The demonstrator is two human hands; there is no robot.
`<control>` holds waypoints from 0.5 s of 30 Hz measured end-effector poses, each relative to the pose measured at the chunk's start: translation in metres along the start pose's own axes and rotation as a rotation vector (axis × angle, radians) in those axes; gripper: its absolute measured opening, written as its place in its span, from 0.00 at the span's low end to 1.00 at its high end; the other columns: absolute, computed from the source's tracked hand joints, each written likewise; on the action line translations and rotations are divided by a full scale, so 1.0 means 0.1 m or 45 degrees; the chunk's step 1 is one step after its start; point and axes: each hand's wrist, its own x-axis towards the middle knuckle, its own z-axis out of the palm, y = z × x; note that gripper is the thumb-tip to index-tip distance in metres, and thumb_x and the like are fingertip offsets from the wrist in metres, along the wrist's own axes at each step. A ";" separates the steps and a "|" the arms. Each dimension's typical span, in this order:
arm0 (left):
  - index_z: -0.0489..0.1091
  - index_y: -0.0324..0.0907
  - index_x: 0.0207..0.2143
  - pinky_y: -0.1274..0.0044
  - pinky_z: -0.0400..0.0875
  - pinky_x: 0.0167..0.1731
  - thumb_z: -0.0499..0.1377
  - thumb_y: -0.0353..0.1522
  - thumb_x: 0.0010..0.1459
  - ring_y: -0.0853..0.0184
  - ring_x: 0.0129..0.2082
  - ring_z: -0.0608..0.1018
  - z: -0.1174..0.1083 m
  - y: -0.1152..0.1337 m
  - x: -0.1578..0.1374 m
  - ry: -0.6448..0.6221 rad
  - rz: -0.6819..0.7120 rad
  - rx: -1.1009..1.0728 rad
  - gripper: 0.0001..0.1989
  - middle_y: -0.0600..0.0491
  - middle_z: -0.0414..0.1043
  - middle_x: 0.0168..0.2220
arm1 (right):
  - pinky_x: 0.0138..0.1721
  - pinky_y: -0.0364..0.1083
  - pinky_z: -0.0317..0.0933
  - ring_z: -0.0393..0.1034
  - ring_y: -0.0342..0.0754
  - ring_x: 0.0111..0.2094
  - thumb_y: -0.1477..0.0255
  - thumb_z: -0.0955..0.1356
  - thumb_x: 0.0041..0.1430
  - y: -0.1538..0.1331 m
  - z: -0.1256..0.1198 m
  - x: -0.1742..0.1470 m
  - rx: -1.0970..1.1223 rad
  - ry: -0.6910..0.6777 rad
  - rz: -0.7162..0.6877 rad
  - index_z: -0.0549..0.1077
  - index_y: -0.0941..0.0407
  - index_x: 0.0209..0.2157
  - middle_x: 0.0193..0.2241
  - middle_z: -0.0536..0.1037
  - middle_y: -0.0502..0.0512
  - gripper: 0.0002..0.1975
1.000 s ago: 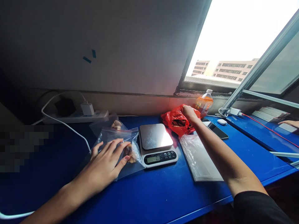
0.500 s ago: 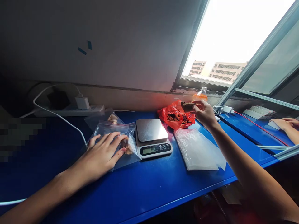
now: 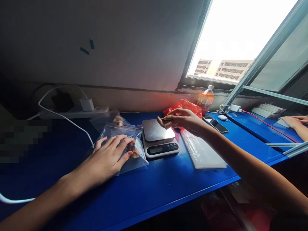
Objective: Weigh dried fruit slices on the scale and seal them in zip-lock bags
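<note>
Being pinched by the right hand [image 3: 188, 121]: a brown piece [image 3: 166, 122]; clear bag [image 3: 140, 157] covered by left hand [image 3: 107, 155] (splayed, unclenched). Piece just brought over the scale [image 3: 157, 138] from the red bag [image 3: 185, 104], back edge of bench [image 3: 144, 189]: transfer judged part-done.

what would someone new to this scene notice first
Probably the bright window at upper right, glaring above the blue table. Next, the right hand pinching a brown piece over the kitchen scale, with a vivid red bag just behind. The left hand lies spread on a clear zip bag left of the scale.
</note>
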 end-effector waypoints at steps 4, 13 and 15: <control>0.65 0.53 0.56 0.46 0.50 0.60 0.47 0.44 0.64 0.51 0.59 0.69 0.00 -0.01 -0.04 0.002 0.024 0.001 0.21 0.50 0.67 0.59 | 0.36 0.45 0.69 0.76 0.47 0.33 0.71 0.66 0.60 0.05 0.12 0.12 -0.695 -0.002 -0.073 0.75 0.58 0.37 0.32 0.80 0.57 0.08; 0.65 0.51 0.56 0.44 0.46 0.60 0.46 0.42 0.64 0.51 0.58 0.69 -0.03 0.04 -0.09 -0.012 0.042 0.022 0.20 0.49 0.68 0.57 | 0.39 0.49 0.65 0.74 0.51 0.37 0.67 0.65 0.60 -0.33 -0.23 -0.13 -1.297 0.465 -0.585 0.77 0.57 0.41 0.39 0.80 0.59 0.12; 0.66 0.52 0.55 0.44 0.45 0.60 0.46 0.42 0.64 0.51 0.57 0.70 0.01 0.02 -0.09 0.013 0.047 0.022 0.20 0.49 0.68 0.57 | 0.36 0.48 0.66 0.75 0.50 0.34 0.65 0.65 0.59 -0.25 -0.46 -0.16 -1.229 0.593 -0.463 0.77 0.57 0.40 0.36 0.81 0.58 0.13</control>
